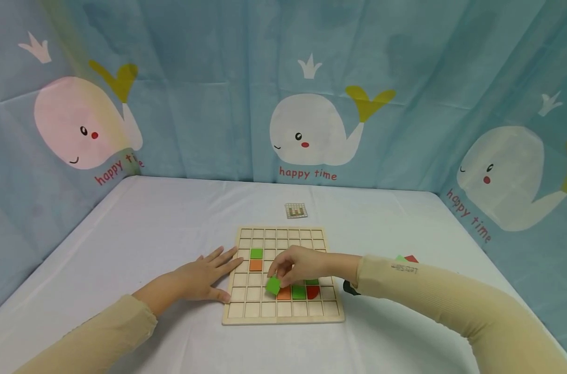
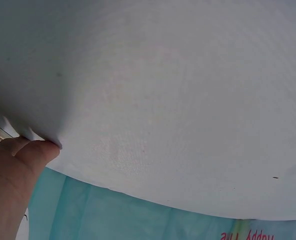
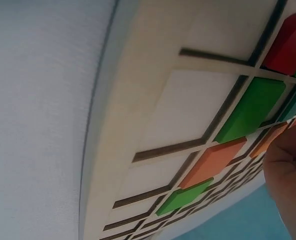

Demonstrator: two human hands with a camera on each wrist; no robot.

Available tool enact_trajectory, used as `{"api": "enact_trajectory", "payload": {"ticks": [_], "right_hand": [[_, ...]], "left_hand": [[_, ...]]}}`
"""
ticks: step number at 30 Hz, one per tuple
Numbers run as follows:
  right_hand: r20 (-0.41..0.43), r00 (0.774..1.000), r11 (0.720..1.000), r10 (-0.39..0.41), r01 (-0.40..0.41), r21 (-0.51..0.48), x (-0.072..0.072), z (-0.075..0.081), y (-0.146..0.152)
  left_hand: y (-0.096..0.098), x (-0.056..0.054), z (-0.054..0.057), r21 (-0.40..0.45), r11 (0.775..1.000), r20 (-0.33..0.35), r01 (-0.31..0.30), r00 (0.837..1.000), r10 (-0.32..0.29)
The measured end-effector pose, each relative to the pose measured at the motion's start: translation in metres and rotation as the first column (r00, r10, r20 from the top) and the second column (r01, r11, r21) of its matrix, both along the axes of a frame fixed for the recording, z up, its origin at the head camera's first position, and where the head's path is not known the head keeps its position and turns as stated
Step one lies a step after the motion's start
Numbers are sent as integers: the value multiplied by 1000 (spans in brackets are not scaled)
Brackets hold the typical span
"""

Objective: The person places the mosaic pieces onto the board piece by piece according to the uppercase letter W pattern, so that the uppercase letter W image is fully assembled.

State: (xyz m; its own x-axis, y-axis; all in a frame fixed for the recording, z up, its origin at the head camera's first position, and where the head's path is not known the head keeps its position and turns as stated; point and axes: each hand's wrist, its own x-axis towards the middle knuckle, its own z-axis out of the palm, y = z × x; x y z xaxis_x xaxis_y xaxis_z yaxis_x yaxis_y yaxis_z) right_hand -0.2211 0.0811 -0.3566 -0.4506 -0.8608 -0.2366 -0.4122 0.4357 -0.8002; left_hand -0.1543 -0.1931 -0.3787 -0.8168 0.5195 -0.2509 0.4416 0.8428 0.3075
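Note:
A light wooden grid board (image 1: 283, 320) lies on the white-covered table. My left hand (image 1: 203, 275) rests with spread fingers on its left edge; in the left wrist view only part of this hand (image 2: 18, 175) shows. Over the board's lower middle, my right hand (image 1: 299, 265) pinches a green square tile (image 1: 273, 285), tilted beside an orange tile (image 1: 284, 294). Farther right in that row are a green tile (image 1: 299, 292) and a red rounded tile (image 1: 313, 293). Up at the left sit another green tile (image 1: 256, 253) and an orange one (image 1: 255, 265). The right hand hides some middle cells.
Behind the board lies a small card (image 1: 295, 210) with a grid pattern. Partly hidden behind the right sleeve are loose tiles, including a red one (image 1: 411, 258). A blue curtain (image 1: 208, 130) with whales surrounds the table's back and sides.

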Motion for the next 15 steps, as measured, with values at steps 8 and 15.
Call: {"api": "enact_trajectory", "payload": {"ticks": [8,15], "right_hand": [[13,1000,1000,-5,5,0,-3,-1,-6],[35,999,1000,0,-1,12,-4,-1,-10]], "left_hand": [[-1,0,-1,-5,1000,-6,0,1000,0],[0,0,-1,-12,1000,8,-11,1000,11]]}}
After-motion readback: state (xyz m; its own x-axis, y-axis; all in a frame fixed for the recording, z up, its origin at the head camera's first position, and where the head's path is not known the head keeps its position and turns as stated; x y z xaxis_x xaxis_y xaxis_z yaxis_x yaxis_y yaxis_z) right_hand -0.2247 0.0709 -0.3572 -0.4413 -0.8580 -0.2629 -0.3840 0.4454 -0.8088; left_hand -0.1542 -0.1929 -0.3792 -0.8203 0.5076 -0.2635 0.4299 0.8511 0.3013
